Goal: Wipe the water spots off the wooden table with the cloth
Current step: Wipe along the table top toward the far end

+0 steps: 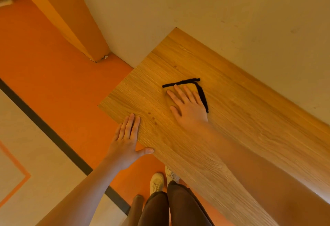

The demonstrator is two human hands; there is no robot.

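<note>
A wooden table [232, 118] runs along the wall, its near end at the centre of the head view. On it lies a yellow cloth [192, 86] with a black edge, mostly hidden under my right hand [187, 106], which presses flat on it with straight fingers. My left hand [127, 140] rests flat on the table's front edge, fingers straight and thumb spread along the edge. A few small dark water spots [152, 118] sit between the two hands. Another spot [175, 66] lies beyond the cloth.
A pale wall [232, 11] borders the table's far side. The orange floor [53, 55] and an orange pillar [71, 20] lie to the left. My legs and pale shoes [157, 182] stand below the table's front edge.
</note>
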